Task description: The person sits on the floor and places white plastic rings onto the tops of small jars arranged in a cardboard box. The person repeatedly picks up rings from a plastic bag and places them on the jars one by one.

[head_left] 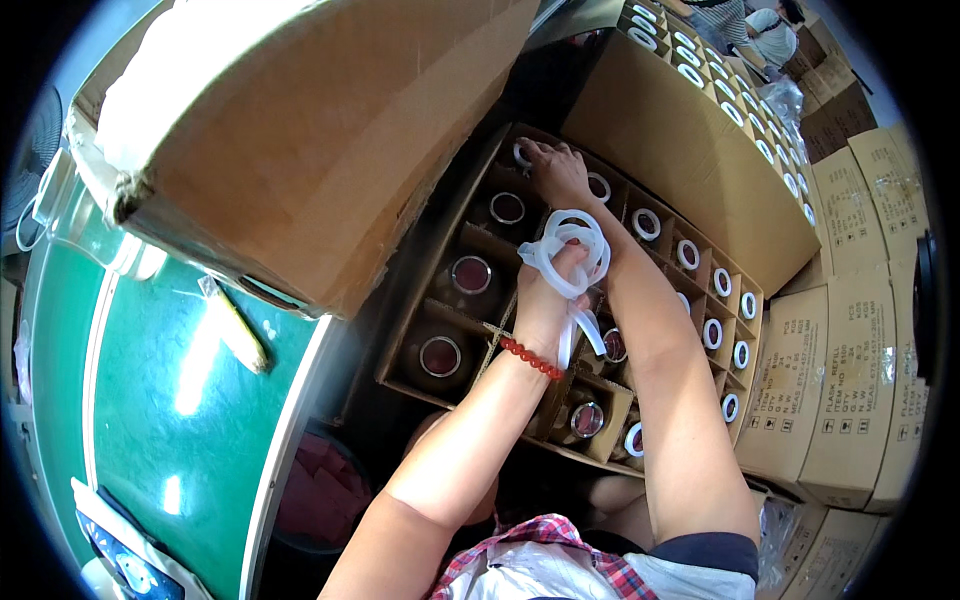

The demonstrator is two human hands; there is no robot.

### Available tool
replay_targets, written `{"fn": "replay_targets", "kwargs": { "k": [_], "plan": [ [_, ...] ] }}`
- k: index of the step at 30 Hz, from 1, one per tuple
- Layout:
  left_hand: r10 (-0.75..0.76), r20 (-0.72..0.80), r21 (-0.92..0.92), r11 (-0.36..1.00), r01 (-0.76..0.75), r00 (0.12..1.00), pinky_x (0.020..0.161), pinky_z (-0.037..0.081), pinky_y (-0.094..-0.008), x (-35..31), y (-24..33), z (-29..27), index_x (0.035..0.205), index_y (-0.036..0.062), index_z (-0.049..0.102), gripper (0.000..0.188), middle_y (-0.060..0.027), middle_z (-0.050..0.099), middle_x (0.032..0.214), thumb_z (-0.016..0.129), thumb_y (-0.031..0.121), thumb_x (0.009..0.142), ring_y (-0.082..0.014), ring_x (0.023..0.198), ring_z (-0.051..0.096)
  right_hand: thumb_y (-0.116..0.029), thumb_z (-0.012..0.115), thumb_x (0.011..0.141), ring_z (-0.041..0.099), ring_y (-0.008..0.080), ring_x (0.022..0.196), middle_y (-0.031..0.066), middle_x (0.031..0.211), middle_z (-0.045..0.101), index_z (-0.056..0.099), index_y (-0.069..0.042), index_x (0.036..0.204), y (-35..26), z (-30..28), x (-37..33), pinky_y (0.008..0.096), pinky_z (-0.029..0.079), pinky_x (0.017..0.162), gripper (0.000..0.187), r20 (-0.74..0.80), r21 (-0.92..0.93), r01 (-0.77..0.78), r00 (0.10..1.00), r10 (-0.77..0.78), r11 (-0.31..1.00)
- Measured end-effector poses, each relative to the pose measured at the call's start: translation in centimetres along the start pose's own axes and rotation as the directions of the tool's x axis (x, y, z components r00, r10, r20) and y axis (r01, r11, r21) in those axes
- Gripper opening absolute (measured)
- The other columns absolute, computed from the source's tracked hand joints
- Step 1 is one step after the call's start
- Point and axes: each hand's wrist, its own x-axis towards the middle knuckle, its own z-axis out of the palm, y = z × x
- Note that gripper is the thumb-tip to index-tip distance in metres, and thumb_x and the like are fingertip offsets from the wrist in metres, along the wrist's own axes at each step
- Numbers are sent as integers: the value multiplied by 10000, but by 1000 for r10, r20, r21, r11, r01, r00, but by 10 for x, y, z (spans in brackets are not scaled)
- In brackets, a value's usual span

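Observation:
A bunch of translucent white plastic rings (583,232), some with loose tails, hangs around the fingers of my left hand (565,265), which is closed on them over the middle of the divided carton. A red bead bracelet (531,357) circles that wrist. My right hand (560,172) reaches past it to the far left corner cell, fingers closed at a white ring (521,156) on a bottle mouth there. The open carton (480,329) holds upright bottles in cardboard cells. Along the left, bottle mouths such as this one (440,356) show bare rims; many others, like this bottle mouth (646,224), wear white rings.
A large open cardboard box (330,170) stands at the upper left beside a green table (210,440) with a yellow-handled tool (236,328). Another carton of ringed bottles (735,110) lies beyond the raised flap. Closed cartons (850,350) are stacked right. Other people (770,35) are far off.

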Motion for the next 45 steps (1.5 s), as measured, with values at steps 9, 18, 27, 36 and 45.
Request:
{"fn": "replay_targets", "kwargs": {
  "k": [9, 18, 27, 36, 45],
  "plan": [
    [15, -11, 4, 1000, -15, 1000, 447, 350, -199, 0, 4, -6, 1005, 55, 543, 232, -67, 600, 890, 608, 153, 806, -142, 759, 590, -63, 552, 723, 530, 310, 1117, 111, 1239, 559, 669, -136, 1077, 30, 12, -15, 389, 417, 964, 380, -35, 262, 39, 999, -31, 964],
    [3, -94, 82, 997, 4, 996, 446, 344, -207, 14, -2, -12, 1017, 47, 540, 278, -78, 621, 900, 613, 165, 776, -167, 758, 618, -173, 625, 794, 614, 246, 927, 109, 1021, 646, 637, -66, 1117, 23, -46, -14, 330, 473, 827, 340, 321, 477, -199, 946, 41, 856],
    [72, -89, 181, 982, -55, 993, 437, 363, -207, 19, -16, -8, 1027, 57, 565, 296, -47, 618, 891, 629, 268, 830, -118, 751, 610, -223, 635, 863, 515, 43, 764, -17, 864, 625, 676, -44, 1042, 2, -148, -76, 198, 389, 639, 256, 457, 800, -407, 890, -6, 441],
    [98, -117, 123, 989, -83, 988, 443, 311, -197, 13, -8, -4, 1014, 88, 550, 341, -11, 581, 856, 690, 304, 790, -109, 725, 611, -189, 641, 857, 427, 22, 553, -19, 762, 596, 676, -53, 978, -15, -115, -56, 168, 292, 468, 185, 422, 901, -432, 868, 260, -19],
    [82, 21, 61, 995, -83, 996, 395, 329, -192, 11, -13, -3, 974, 59, 551, 227, -41, 602, 799, 652, 181, 811, -111, 627, 601, -175, 636, 864, 638, 155, 834, 78, 928, 645, 607, 6, 1060, -1, -68, -52, 259, 511, 764, 269, 252, 963, -271, 884, 394, -7]
  ]
}}
